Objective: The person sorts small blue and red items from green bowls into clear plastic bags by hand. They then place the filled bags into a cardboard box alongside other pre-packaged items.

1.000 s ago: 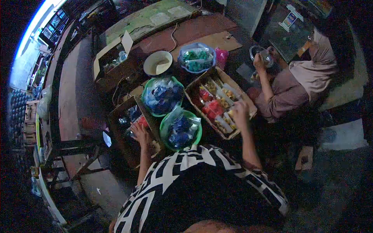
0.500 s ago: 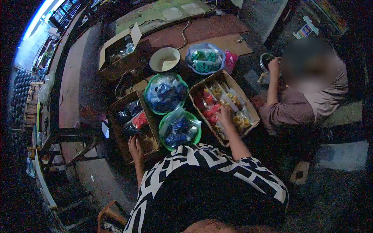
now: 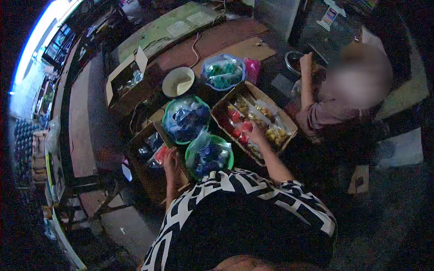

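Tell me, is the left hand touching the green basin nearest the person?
Apart: the head view shows a narrow gap between the left hand and the green basin.

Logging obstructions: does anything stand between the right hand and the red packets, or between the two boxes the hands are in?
Nothing visible blocks the right hand from the red packets. Between the larger box and the smaller box stand two green basins.

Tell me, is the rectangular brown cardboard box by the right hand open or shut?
Open: no lid covers the box; red and yellow bagged items show inside, near the right hand.
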{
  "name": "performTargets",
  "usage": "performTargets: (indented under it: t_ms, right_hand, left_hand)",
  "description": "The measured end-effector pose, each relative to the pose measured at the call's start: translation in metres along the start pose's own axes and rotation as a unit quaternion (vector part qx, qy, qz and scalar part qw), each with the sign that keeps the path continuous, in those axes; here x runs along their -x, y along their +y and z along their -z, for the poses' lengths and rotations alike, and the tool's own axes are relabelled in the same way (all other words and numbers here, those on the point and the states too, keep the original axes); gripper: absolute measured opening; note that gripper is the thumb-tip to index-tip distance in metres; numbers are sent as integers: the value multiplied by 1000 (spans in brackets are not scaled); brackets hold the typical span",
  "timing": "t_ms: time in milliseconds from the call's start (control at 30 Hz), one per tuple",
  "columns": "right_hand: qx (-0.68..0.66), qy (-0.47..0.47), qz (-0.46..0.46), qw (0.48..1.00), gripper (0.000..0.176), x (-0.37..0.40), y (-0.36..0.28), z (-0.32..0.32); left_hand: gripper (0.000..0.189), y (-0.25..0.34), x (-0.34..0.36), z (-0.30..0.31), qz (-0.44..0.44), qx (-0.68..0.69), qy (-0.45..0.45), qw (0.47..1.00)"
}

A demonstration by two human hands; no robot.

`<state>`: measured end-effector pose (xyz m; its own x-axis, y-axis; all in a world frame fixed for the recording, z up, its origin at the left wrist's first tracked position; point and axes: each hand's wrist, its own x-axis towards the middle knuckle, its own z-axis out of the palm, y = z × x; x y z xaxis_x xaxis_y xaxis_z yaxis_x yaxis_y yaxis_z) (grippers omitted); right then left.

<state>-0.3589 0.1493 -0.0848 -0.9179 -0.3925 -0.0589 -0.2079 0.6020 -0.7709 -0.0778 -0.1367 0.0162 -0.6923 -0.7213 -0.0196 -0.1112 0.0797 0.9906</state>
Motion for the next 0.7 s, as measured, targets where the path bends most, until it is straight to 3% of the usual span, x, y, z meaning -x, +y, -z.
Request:
performTargets:
  t_ms: [33, 167, 200, 233, 400, 433, 467, 500, 533, 567, 600, 633, 667, 700]
  right_hand:
    - [-31, -4, 26, 999, 67, -1, 2, 0]
    - [-28, -19, 20, 999, 56, -3, 0, 12]
    - [-203, -25, -35, 978, 50, 1, -12, 23]
    - [-371, -31, -87, 924, 44, 2, -21, 30]
    - [-467, -71, -111, 875, 34, 5, -23, 54]
    - [-510, -85, -142, 844, 34, 7, -23, 56]
    - [-552, -100, -173, 810, 34, 7, -15, 54]
    - [-550, -101, -175, 810, 34, 8, -8, 49]
    - [-503, -102, -98, 853, 36, 6, 16, 33]
    - [-450, -101, -19, 887, 39, 9, 19, 29]
    - [-448, -102, -18, 888, 39, 16, 24, 30]
    - [-530, -136, -35, 836, 42, 30, 10, 40]
    - [-605, -169, -51, 776, 45, 39, -8, 49]
    - [-604, -171, -51, 777, 45, 40, -23, 54]
  left_hand:
    - [21, -16, 3, -10, 9, 81, 14, 997]
    - [21, 3, 15, -24, 16, 22, -35, 999]
    - [21, 9, 16, -25, 10, 8, -46, 999]
    - [21, 15, 17, -27, 4, -8, -54, 999]
    - [21, 39, 22, -52, -46, -69, -110, 990]
    - [21, 51, 26, -62, -98, -86, -124, 984]
    - [21, 49, 25, -70, -95, -85, -122, 984]
    - [22, 46, 22, -77, -29, -67, -161, 984]
    - [23, 44, 19, -85, 38, -48, -199, 978]
    - [23, 60, 20, -96, 38, -47, -198, 978]
    - [23, 76, 23, -107, -26, -89, -237, 967]
    - [25, 88, 26, -116, -90, -130, -273, 949]
    - [25, 85, 25, -124, -89, -129, -271, 950]
    - [27, 78, 25, -130, -38, -71, -301, 950]
